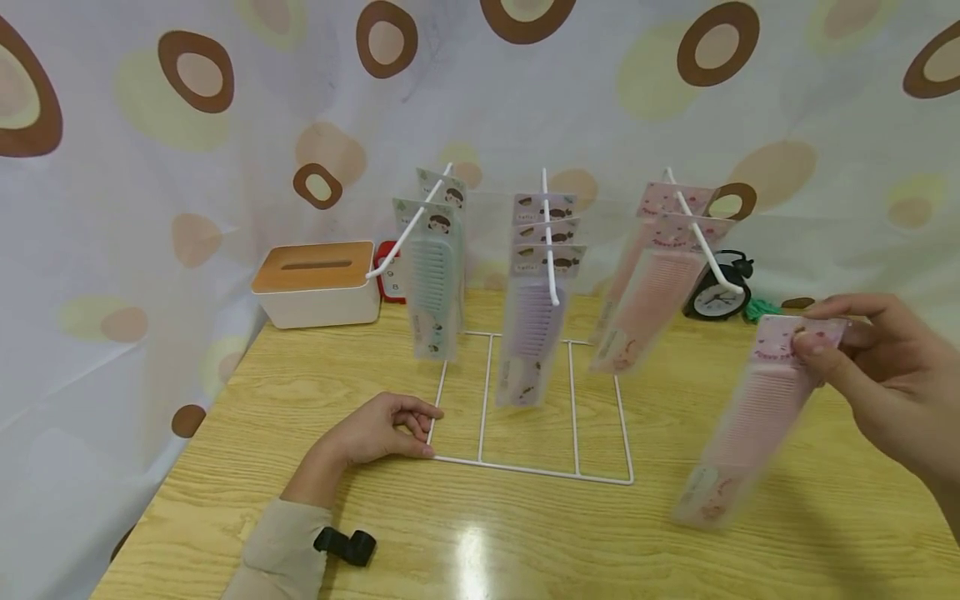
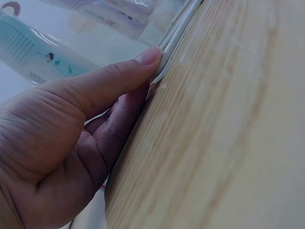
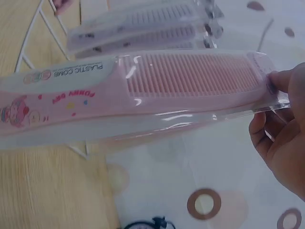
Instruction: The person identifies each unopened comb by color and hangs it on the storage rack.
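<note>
My right hand (image 1: 892, 375) pinches the top card of a packaged pink comb (image 1: 757, 417) between thumb and fingers. The comb hangs tilted over the table's right side, and its printed sleeve and teeth show close up in the right wrist view. My left hand (image 1: 386, 425) holds the near left corner of a white wire rack (image 1: 525, 469), thumb and fingers at the wire. On the rack's left hook hang green combs (image 1: 430, 283), on the middle one three purple combs (image 1: 534, 325), and on the right one two pink combs (image 1: 656, 292).
At the back left stands a tissue box (image 1: 318, 304) with a wooden lid, beside a red clock (image 1: 390, 275) partly behind the green combs. A black alarm clock (image 1: 716, 302) sits at the back right near a small green item (image 1: 761, 310). A patterned curtain (image 1: 495, 100) hangs behind the wooden table (image 1: 405, 533).
</note>
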A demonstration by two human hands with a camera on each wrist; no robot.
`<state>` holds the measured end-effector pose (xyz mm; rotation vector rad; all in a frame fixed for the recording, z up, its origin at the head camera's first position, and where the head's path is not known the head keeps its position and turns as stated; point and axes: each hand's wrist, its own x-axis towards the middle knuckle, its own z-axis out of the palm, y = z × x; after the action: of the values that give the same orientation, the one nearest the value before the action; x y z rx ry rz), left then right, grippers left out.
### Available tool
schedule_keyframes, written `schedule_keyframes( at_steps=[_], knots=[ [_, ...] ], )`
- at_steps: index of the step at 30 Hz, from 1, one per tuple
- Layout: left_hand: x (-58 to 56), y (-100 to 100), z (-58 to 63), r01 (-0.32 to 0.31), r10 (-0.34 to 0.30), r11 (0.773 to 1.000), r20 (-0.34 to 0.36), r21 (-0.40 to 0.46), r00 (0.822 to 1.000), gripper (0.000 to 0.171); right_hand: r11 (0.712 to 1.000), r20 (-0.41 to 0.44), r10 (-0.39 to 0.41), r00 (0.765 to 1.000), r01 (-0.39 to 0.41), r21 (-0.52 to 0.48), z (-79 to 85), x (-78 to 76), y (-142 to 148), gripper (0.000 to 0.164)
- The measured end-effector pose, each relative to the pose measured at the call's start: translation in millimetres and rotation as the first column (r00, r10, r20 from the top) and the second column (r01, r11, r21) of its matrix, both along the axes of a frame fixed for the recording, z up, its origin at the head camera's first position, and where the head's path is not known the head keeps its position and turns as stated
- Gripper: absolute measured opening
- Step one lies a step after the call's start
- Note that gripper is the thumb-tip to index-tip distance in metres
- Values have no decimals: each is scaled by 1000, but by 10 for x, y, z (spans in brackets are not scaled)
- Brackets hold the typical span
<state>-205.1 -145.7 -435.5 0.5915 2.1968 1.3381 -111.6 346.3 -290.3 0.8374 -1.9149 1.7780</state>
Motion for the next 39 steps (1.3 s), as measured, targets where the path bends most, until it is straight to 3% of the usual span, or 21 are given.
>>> schedule_keyframes(
  at_steps=[4,11,16,19,23,26,30,33,39],
  knots=[
    [4,-1,-6,-1,1,1000,-3,1,1000,51,996,-61,70,996,-73,-54,112,28,-265,24],
    [4,13,-23,6,-6,1000,-3,8,1000,51,989,-186,101,977,-119,-87,344,44,-631,21],
    [-10,17,-23,7,-7,1000,-7,10,1000,51,1000,-194,-8,981,8,-5,398,14,-734,19],
    [-11,14,-16,18,-18,1000,-12,14,1000,51,994,-190,-100,977,108,30,397,-3,-750,19],
    [-12,15,-12,22,-22,1000,-12,13,1000,52,982,-173,-167,971,180,61,388,-32,-756,19],
    [-11,21,-11,13,-13,1000,-9,6,1000,51,950,-179,-242,954,270,156,381,-63,-757,20],
    [-1,20,-8,12,-12,1000,-11,5,1000,51,867,-221,-338,915,394,304,375,-123,-733,22],
    [-7,11,-3,13,-13,1000,-16,8,1000,51,839,-243,-345,907,414,354,365,-193,-700,25],
    [-41,-1,4,10,-10,1000,-32,0,999,50,851,-214,-339,916,396,345,328,-309,-656,29]
  ],
)
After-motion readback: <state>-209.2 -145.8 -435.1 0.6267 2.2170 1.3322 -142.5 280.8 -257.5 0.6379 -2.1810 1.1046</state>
